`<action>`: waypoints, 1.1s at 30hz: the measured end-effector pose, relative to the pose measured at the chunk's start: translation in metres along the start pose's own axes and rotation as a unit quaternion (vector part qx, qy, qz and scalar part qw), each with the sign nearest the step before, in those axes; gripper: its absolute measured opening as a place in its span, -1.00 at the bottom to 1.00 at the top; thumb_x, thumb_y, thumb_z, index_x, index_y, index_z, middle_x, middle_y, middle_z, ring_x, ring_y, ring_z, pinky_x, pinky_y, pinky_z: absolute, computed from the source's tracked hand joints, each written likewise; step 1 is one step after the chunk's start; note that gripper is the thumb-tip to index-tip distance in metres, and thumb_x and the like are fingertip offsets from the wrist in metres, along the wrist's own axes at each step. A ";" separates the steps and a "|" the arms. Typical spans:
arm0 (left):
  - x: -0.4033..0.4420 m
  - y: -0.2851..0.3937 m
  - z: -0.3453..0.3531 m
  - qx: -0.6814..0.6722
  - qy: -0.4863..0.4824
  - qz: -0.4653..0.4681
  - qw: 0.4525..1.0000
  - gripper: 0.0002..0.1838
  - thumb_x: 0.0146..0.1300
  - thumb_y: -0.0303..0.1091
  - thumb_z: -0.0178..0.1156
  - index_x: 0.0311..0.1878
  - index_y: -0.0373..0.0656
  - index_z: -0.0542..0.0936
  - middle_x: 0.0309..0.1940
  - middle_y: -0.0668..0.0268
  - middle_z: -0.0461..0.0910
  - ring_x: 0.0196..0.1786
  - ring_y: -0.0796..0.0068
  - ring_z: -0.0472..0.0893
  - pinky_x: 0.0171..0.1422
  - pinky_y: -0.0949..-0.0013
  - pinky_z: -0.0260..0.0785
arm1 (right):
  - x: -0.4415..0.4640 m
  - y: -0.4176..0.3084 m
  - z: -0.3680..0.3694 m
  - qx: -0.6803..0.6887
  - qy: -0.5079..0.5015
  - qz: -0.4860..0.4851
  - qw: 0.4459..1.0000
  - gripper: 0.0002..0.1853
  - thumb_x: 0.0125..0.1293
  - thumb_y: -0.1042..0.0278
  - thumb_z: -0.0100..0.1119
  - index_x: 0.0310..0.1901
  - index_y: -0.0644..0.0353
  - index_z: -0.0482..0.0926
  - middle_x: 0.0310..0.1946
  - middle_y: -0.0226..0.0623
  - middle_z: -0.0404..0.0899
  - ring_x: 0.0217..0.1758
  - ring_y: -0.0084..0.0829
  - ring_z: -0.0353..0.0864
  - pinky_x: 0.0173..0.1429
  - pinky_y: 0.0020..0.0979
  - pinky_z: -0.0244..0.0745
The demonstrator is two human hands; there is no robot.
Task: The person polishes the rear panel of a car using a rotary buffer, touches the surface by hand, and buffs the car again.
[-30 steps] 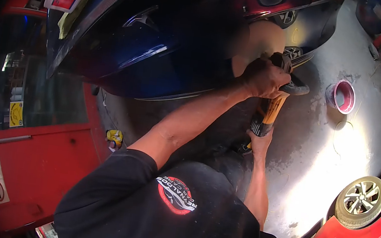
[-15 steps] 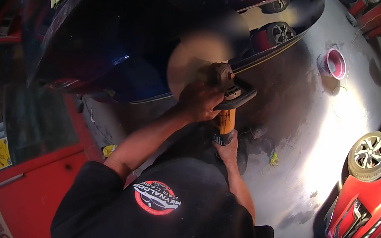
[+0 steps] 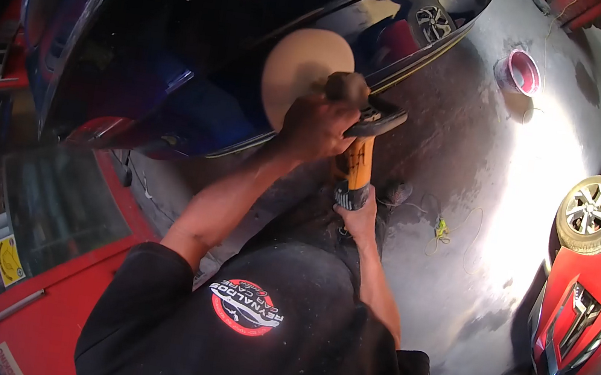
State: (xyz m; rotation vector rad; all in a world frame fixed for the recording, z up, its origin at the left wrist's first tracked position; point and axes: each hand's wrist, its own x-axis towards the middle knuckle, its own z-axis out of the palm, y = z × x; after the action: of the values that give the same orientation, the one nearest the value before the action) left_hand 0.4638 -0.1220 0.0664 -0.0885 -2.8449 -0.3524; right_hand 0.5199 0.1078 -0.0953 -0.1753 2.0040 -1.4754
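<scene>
Gripping the polisher [image 3: 360, 163] near its head, the left hand [image 3: 317, 127] is closed at upper centre; below, the right hand [image 3: 358, 216] wraps its rear end. The tan pad [image 3: 293, 56] faces the dark blue car [image 3: 177, 27].

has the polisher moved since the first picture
Yes, the polisher has moved left in the view, farther from the red bucket on the floor.
</scene>
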 end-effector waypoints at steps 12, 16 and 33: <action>0.157 0.017 0.051 -0.029 0.061 0.042 0.997 -0.83 0.08 -0.20 0.41 -0.36 -0.02 0.63 -0.50 0.28 0.66 -0.40 0.12 0.71 -0.30 0.09 0.56 | 0.097 -0.038 -0.098 0.013 0.049 0.000 0.999 -0.27 -0.12 0.49 0.60 0.16 0.27 0.48 -0.06 -0.13 0.73 0.03 -0.21 0.74 0.20 -0.23 0.59; 0.186 0.017 0.057 0.000 0.063 0.048 0.997 -0.69 0.02 -0.09 0.52 -0.25 0.00 0.67 -0.40 0.39 0.74 -0.31 0.21 0.77 -0.24 0.12 0.61 | 0.119 -0.049 -0.114 0.016 0.060 -0.001 0.998 -0.27 -0.12 0.48 0.60 0.16 0.27 0.48 -0.06 -0.13 0.73 0.03 -0.21 0.74 0.19 -0.24 0.59; 0.180 0.020 0.059 0.021 0.049 0.045 0.998 -0.71 0.03 -0.09 0.48 -0.30 0.01 0.62 -0.46 0.35 0.68 -0.35 0.19 0.73 -0.26 0.12 0.56 | 0.125 -0.030 -0.119 0.007 0.049 -0.015 0.999 -0.19 -0.13 0.48 0.62 0.24 0.23 0.45 0.01 -0.07 0.72 0.14 -0.12 0.73 0.27 -0.18 0.56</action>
State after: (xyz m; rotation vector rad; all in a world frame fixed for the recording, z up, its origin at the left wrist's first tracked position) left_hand 0.2770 -0.0834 0.0655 -0.1854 -2.7388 -0.2690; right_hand 0.3470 0.1367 -0.0993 -0.1303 2.0761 -1.5420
